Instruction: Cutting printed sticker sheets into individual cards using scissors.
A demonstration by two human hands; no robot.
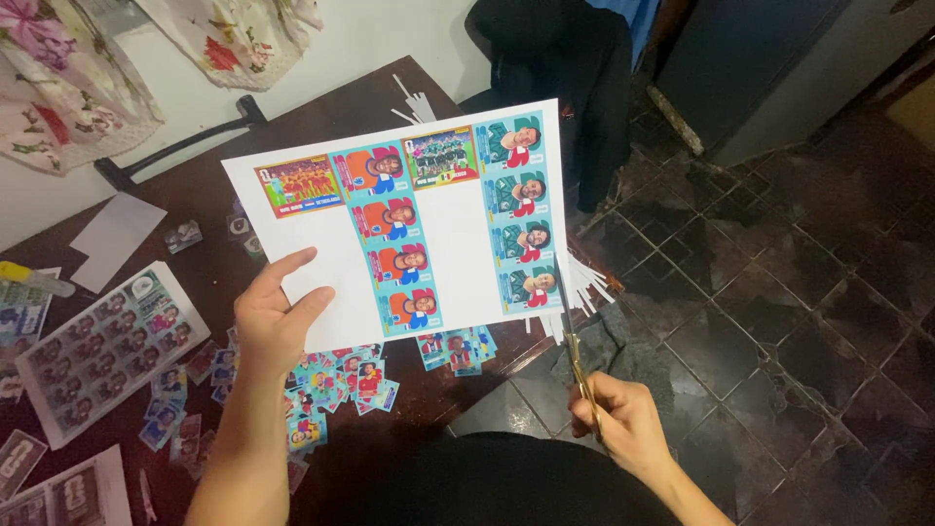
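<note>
A white sheet (438, 234) printed with coloured cards is held up over the dark worktop (321, 107) by the left hand (278, 317), thumb and fingers pinched on its lower left edge. Scissors (573, 336) are gripped in the closed right hand (623, 419), the blades set against the sheet's right edge. Cut cards (341, 385) lie scattered on the worktop below.

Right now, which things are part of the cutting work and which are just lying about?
In use:
- printed card sheet, held by left hand
- scissors in right hand, blades at the sheet's right edge

Lying about:
- cut cards on dark table
- white paper strips
- other card sheet
- blank paper piece
</note>
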